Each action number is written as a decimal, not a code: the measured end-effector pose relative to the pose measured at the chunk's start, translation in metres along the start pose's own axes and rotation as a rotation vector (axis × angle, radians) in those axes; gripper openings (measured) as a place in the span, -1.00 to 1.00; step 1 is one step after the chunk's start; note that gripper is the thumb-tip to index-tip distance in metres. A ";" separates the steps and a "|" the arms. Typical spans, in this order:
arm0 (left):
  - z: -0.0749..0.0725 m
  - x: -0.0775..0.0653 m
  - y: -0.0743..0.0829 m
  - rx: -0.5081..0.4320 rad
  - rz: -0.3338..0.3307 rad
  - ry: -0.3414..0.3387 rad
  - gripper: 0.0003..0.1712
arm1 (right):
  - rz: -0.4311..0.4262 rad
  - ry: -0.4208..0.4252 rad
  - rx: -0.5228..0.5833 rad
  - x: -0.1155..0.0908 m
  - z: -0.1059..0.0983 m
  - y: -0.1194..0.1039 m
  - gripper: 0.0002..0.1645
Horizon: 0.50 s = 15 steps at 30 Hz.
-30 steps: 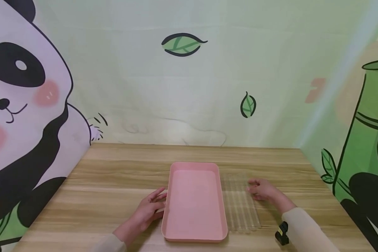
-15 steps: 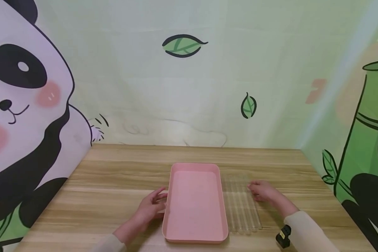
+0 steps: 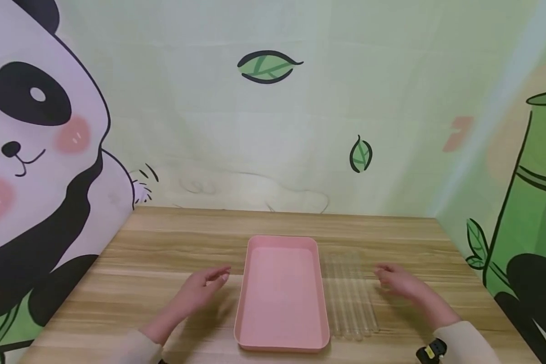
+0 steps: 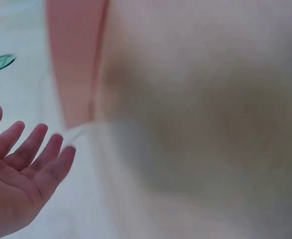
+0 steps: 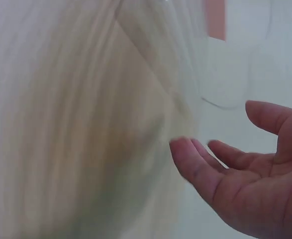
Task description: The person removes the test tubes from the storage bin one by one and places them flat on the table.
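A pink rectangular tray lies on the wooden table, its long side running away from me. Against its right side are several clear, thin tubes or rods lying side by side; their exact kind is hard to make out. My left hand hovers left of the tray, apart from it, and the left wrist view shows its fingers spread and relaxed. To the right of the clear tubes is my right hand, touching nothing. Its fingers are loosely bent with the thumb apart in the right wrist view.
The wooden table reaches back to a pale green cloth backdrop printed with leaves, a panda on the left and bamboo on the right. A black device is strapped at my right wrist.
Both hands have drawn outward: the left has left the tray's left edge, and the right has moved away from the clear tubes. The tray and tubes stay in place.
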<state>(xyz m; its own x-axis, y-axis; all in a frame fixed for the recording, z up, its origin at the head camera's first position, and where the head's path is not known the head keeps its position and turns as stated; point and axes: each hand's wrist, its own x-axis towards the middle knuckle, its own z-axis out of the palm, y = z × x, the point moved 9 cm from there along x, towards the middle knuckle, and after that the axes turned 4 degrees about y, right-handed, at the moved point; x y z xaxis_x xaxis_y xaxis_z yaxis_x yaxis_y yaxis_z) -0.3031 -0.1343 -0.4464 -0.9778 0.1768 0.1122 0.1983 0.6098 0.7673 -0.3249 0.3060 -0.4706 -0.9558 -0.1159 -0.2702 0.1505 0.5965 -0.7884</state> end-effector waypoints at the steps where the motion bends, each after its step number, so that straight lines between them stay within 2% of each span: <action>1: -0.009 0.002 0.004 0.047 0.014 0.016 -0.53 | -0.018 0.032 -0.024 -0.004 -0.008 -0.003 -0.24; 5: -0.045 0.009 0.028 0.215 0.111 0.086 -0.42 | -0.112 0.256 -0.173 -0.022 -0.049 -0.029 -0.11; 9: -0.073 0.012 0.056 0.341 0.260 0.190 -0.30 | -0.222 0.448 -0.281 -0.046 -0.082 -0.060 -0.01; 12: -0.089 0.012 0.074 0.415 0.363 0.274 -0.24 | -0.296 0.537 -0.327 -0.063 -0.094 -0.079 0.01; 15: -0.102 0.012 0.084 0.502 0.406 0.319 -0.17 | -0.358 0.582 -0.359 -0.075 -0.099 -0.091 0.01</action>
<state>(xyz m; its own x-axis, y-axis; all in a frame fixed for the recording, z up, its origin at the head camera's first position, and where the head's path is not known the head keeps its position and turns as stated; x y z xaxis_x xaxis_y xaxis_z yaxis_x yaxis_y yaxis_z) -0.3055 -0.1596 -0.3165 -0.7771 0.2777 0.5648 0.4828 0.8387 0.2519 -0.2923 0.3390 -0.3239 -0.9246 0.0267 0.3799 -0.1888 0.8342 -0.5182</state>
